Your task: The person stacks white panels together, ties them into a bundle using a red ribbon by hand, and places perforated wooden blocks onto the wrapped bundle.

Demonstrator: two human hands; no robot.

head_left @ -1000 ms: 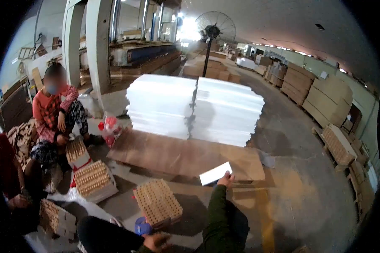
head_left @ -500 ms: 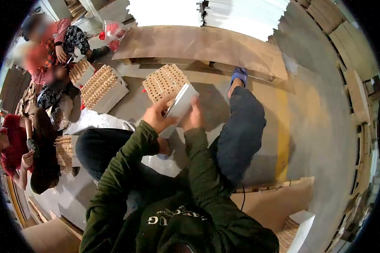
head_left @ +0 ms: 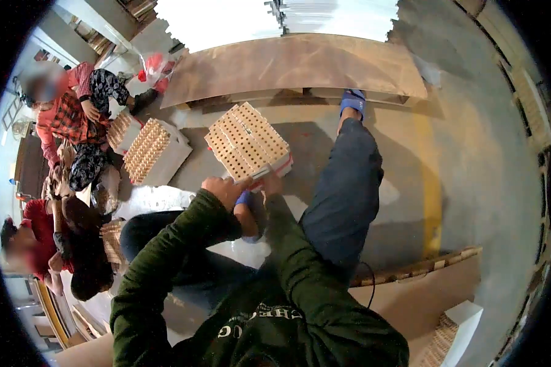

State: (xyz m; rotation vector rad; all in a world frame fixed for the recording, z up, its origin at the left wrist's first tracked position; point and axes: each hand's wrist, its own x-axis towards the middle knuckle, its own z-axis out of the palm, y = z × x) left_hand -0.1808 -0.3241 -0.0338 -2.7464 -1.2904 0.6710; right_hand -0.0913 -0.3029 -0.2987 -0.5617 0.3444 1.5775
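Note:
A block of tan pieces with rows of round holes (head_left: 248,139) sits on the floor in front of me, with white along its near right side. My left hand (head_left: 223,191) is at the block's near corner, fingers bent and pointing right along the edge. What lies under those fingers is hidden. Beside it, my right hand (head_left: 272,183) is low against the near side of the block, smeared by motion, so its grip does not show. The white flat piece held earlier cannot be told apart from the block now.
Two more blocks with tan studded tops (head_left: 148,150) stand to the left, near two seated people. A brown board (head_left: 288,67) on a pallet bears white stacks (head_left: 337,21) ahead. A white-sided block (head_left: 462,330) is at lower right, by a cardboard sheet (head_left: 410,287).
Both hands have moved down and forward to the near edge of the perforated block. The white flat piece is no longer seen raised between them. The view has shifted slightly.

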